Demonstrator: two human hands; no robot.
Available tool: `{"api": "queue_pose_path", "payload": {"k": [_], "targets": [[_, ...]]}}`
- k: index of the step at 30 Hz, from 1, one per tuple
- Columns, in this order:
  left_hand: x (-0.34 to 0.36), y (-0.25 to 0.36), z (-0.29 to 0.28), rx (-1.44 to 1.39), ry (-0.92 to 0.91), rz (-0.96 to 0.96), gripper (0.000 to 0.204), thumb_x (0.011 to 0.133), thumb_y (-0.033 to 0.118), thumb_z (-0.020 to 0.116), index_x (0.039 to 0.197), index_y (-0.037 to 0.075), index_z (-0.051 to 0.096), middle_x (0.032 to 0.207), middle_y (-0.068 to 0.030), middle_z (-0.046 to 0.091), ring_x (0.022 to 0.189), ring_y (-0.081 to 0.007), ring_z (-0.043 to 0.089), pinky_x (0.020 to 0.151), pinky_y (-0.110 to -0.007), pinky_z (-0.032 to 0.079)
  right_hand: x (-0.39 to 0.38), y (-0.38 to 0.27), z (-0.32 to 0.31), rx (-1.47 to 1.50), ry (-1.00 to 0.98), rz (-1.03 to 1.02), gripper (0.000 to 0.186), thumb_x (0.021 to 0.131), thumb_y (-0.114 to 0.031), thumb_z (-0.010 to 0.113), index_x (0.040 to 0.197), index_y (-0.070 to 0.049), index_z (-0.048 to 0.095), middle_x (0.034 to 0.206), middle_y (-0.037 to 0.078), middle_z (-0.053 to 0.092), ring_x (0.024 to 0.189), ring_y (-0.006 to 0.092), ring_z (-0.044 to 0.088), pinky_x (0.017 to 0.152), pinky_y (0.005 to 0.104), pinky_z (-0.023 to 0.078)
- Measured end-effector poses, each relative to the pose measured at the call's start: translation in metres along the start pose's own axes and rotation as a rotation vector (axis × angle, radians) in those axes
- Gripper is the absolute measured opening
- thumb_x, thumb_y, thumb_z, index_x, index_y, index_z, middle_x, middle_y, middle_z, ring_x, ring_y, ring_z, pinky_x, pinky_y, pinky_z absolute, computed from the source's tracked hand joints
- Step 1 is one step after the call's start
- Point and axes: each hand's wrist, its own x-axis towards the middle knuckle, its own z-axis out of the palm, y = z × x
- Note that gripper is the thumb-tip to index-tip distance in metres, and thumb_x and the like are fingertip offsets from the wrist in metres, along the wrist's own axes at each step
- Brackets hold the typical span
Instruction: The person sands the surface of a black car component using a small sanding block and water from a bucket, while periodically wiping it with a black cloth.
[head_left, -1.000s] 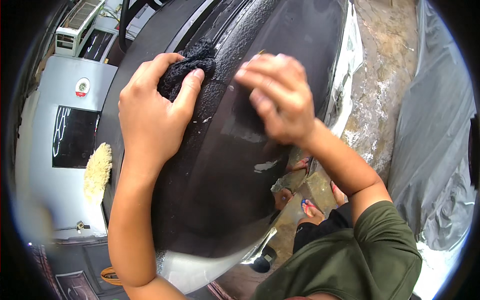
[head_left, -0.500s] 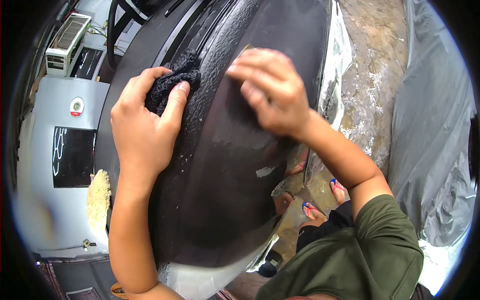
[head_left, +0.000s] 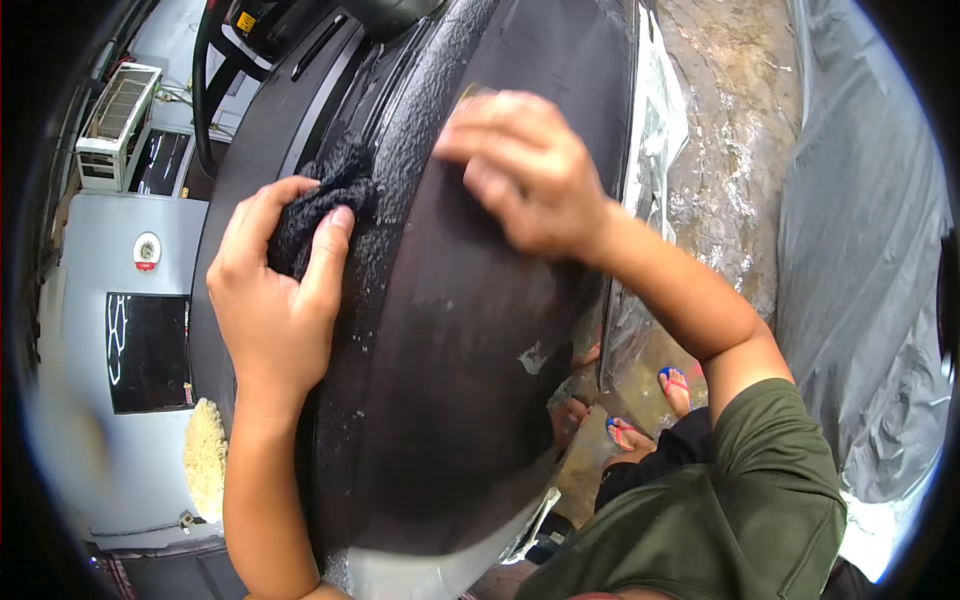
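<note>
My left hand (head_left: pixel 275 270) is closed around a bunched black cloth (head_left: pixel 325 205), resting on the wet, beaded strip of a dark car body panel (head_left: pixel 440 400). To its right, my right hand (head_left: pixel 515 165) presses its bent fingers on the smoother dull part of the same panel. Motion smears those fingertips. A thin tan sheet (head_left: pixel 470 93) shows its edge beyond the knuckles, and the rest of it is hidden under the hand. Toward me the panel turns from dull dark to pale and shiny.
Clear plastic film (head_left: pixel 655 130) hangs along the panel's right edge. Beyond lies a wet concrete floor (head_left: pixel 725 140), then a grey plastic cover (head_left: pixel 870 250). My sandalled feet (head_left: pixel 650 410) stand at the lower right. A fluffy cream pad (head_left: pixel 205 460) is at the left.
The view has shifted a little over the car. My right hand has moved slightly left on the panel, blurred in both frames. My left hand still grips the black cloth.
</note>
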Motion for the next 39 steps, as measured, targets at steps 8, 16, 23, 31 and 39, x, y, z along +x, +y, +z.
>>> {"api": "queue_pose_path", "payload": {"k": [8,16,23,31,39], "targets": [[0.011,-0.001,0.006,-0.017,0.015,0.01,0.028,0.091,0.013,0.079,0.113,-0.003,0.073,0.103,-0.0175,0.074,0.096,-0.0302,0.072,0.09,-0.037,0.054,-0.004,0.001,0.004,0.01,0.002,-0.108,0.024,0.082,-0.015,0.069,0.103,-0.006,0.077,0.113,0.012,0.075,0.112,0.0346,0.071,0.102,0.0524,0.053],[0.005,0.0,0.003,-0.016,-0.012,-0.011,0.027,0.091,0.01,0.076,0.114,-0.004,0.071,0.108,-0.0171,0.072,0.1,-0.0304,0.07,0.096,-0.038,0.052,-0.002,0.011,-0.003,0.151,-0.074,-0.103,0.024,0.083,-0.017,0.072,0.104,-0.007,0.077,0.111,0.009,0.076,0.118,0.0292,0.072,0.11,0.0489,0.051],[0.005,0.003,-0.002,0.022,-0.026,-0.015,0.028,0.09,0.009,0.076,0.114,-0.004,0.071,0.111,-0.0178,0.072,0.104,-0.0322,0.069,0.1,-0.039,0.051,0.007,0.058,-0.007,0.12,-0.035,-0.069,0.025,0.089,-0.007,0.063,0.108,-0.004,0.079,0.117,0.011,0.077,0.119,0.0341,0.071,0.11,0.0496,0.05],[0.001,0.005,-0.007,0.026,-0.094,-0.044,0.029,0.095,0.01,0.07,0.119,-0.007,0.067,0.118,-0.016,0.07,0.115,-0.027,0.065,0.11,-0.038,0.044,0.014,0.08,-0.021,0.147,-0.152,-0.12,0.026,0.097,-0.009,0.062,0.116,-0.007,0.08,0.125,0.012,0.076,0.127,0.0338,0.068,0.113,0.0462,0.05],[-0.002,-0.003,-0.007,0.031,-0.04,-0.04,0.031,0.086,0.008,0.074,0.115,-0.004,0.07,0.115,-0.0211,0.07,0.111,-0.0368,0.067,0.105,-0.043,0.049,0.024,0.118,-0.027,0.174,-0.185,-0.142,0.024,0.099,-0.012,0.065,0.116,-0.007,0.081,0.124,0.012,0.077,0.128,0.029,0.069,0.113,0.0485,0.048]]}}
